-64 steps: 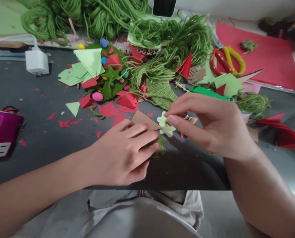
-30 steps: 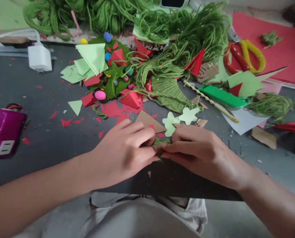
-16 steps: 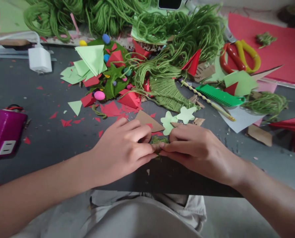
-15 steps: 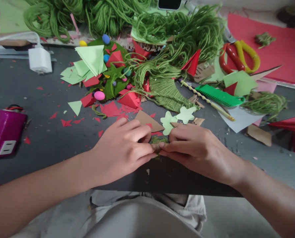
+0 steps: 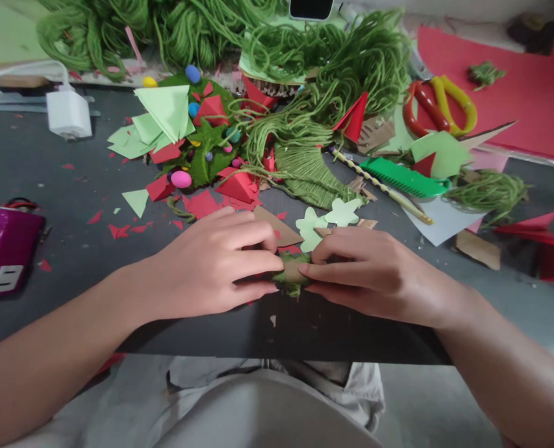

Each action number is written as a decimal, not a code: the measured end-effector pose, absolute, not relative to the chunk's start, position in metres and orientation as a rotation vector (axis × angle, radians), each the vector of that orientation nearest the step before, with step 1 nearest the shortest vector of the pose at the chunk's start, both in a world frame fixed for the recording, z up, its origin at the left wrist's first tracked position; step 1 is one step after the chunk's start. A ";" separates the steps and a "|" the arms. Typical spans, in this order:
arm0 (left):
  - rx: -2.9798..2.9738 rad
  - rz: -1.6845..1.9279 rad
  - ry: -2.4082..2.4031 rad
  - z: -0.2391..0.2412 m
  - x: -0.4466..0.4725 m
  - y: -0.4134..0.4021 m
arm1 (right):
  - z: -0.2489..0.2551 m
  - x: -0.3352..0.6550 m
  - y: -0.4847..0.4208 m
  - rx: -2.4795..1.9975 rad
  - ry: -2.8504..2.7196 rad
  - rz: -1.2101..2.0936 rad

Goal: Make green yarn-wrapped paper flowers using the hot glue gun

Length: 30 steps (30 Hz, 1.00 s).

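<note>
Between my two hands is a small piece of brown cardboard with green yarn (image 5: pixel 292 274) around its edges. My left hand (image 5: pixel 225 261) pinches its left side with thumb and forefinger. From the other side, the fingers of my right hand (image 5: pixel 367 270) press on its right end. Just beyond the fingers lie a brown cardboard triangle (image 5: pixel 277 225) and pale green paper flowers (image 5: pixel 310 229). A yarn-wrapped curved piece (image 5: pixel 307 171) rests farther back, its loose strands running up toward the heap.
Green yarn hanks (image 5: pixel 202 37) cover the back. Red-and-yellow scissors (image 5: pixel 439 106), a green comb (image 5: pixel 405 176) and a patterned pencil (image 5: pixel 382 186) lie right. A white charger (image 5: pixel 68 113) and purple box (image 5: pixel 9 252) stand left. Red paper scraps (image 5: pixel 119 231) litter the dark table.
My left fingers have spread a little from my right ones, showing more of the cardboard and yarn between them. The whole view has shifted slightly.
</note>
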<state>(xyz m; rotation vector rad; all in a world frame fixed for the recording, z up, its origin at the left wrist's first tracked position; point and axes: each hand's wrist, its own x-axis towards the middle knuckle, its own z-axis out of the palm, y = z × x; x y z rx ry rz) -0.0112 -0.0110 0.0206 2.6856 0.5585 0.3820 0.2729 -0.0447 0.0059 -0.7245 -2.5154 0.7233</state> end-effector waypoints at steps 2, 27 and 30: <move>2.670 0.397 0.547 0.021 -0.012 -0.009 | 0.005 0.273 -0.044 -0.735 -2.458 0.732; 1.870 0.565 0.997 0.029 0.002 -0.009 | 0.026 0.252 -0.039 -1.309 -1.794 1.159; 1.764 0.618 1.063 0.031 0.001 -0.008 | 0.027 0.252 -0.038 -1.326 -1.772 1.112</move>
